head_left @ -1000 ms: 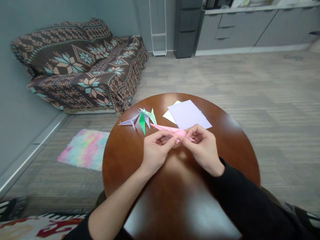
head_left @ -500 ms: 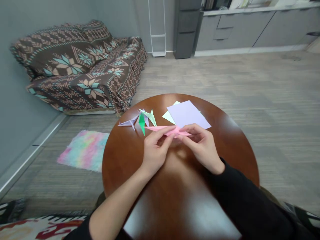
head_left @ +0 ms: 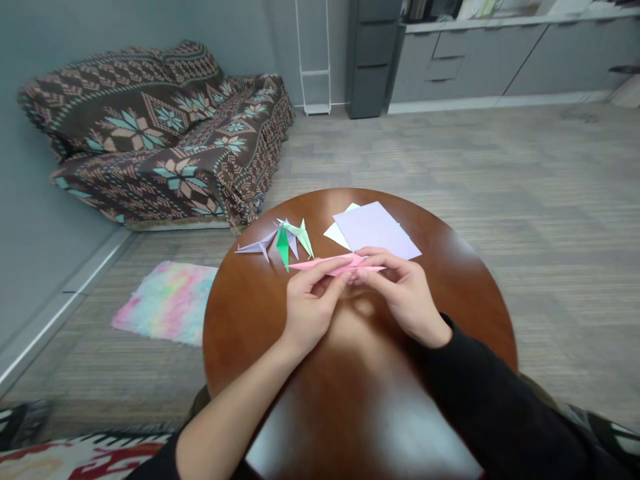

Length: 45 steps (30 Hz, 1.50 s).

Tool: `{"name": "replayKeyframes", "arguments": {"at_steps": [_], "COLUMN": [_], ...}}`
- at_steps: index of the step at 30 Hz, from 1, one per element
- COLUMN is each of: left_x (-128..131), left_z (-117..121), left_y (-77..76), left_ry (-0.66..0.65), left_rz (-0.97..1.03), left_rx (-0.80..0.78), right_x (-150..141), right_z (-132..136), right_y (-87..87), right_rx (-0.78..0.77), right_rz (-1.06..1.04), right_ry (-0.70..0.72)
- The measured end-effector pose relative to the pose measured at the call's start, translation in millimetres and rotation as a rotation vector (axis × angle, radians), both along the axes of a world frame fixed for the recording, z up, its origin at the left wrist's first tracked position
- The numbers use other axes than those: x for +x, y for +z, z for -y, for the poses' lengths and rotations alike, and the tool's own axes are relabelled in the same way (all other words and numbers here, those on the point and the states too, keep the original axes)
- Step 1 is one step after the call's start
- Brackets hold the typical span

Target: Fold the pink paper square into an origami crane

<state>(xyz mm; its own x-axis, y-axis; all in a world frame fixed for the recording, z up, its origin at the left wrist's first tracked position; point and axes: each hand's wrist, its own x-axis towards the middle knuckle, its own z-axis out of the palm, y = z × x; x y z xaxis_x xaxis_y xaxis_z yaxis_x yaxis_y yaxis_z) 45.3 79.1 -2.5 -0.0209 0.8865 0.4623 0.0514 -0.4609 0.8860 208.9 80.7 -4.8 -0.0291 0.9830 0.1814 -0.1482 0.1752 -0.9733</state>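
Observation:
A long, pointed piece of folded pink paper (head_left: 313, 263) is held between my two hands above the round table. My left hand (head_left: 311, 300) pinches its left part between thumb and fingers. On the other side my right hand (head_left: 403, 290) grips the right part, thumb towards me and fingers behind. The fingers cover much of the paper's middle. Just beyond my left hand lie folded paper cranes: a dark green one (head_left: 283, 245), a pale green one (head_left: 302, 235) and a purple one (head_left: 257, 247). They partly overlap.
Flat lilac paper sheets (head_left: 377, 230) lie on the far side of the brown round table (head_left: 240, 320), over a pale green sheet (head_left: 336, 235). A sofa with a patterned cover (head_left: 185, 143) stands at the far left, and a fluffy pastel rug (head_left: 163, 300) lies on the floor.
The pink paper's left tip has tilted down slightly, and its folded faces show differently between my fingers. Both hands keep their hold, nearly in place.

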Motion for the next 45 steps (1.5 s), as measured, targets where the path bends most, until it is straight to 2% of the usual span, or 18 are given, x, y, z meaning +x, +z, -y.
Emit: {"name": "replayKeyframes", "arguments": {"at_steps": [4, 15, 23, 34, 45], "left_x": [0.9, 5.5, 4.6, 2.9, 0.7], "left_z": [1.6, -0.1, -2.7, -3.0, -2.8], "left_y": [1.4, 1.4, -8.0, -7.2, -4.0], "left_ry": [-0.072, 0.0, -0.033, 0.008, 0.039], "left_rz": [0.07, 0.166, 0.225, 0.184, 0.156], "left_rx": [-0.044, -0.146, -0.277, -0.253, -0.24], "right_x": [-0.2, -3.2, -8.8, -5.4, -2.1], "right_z": [0.2, -1.4, -0.4, -1.4, -1.2], "right_y": [-0.4, -9.8, -7.5, -9.8, -11.3], "right_rx": [-0.023, -0.043, -0.11, -0.174, -0.061], "right_rz": [-0.022, -0.119, -0.256, -0.219, -0.138], "right_ry": [0.006, 0.003, -0.004, -0.061, -0.113]}}
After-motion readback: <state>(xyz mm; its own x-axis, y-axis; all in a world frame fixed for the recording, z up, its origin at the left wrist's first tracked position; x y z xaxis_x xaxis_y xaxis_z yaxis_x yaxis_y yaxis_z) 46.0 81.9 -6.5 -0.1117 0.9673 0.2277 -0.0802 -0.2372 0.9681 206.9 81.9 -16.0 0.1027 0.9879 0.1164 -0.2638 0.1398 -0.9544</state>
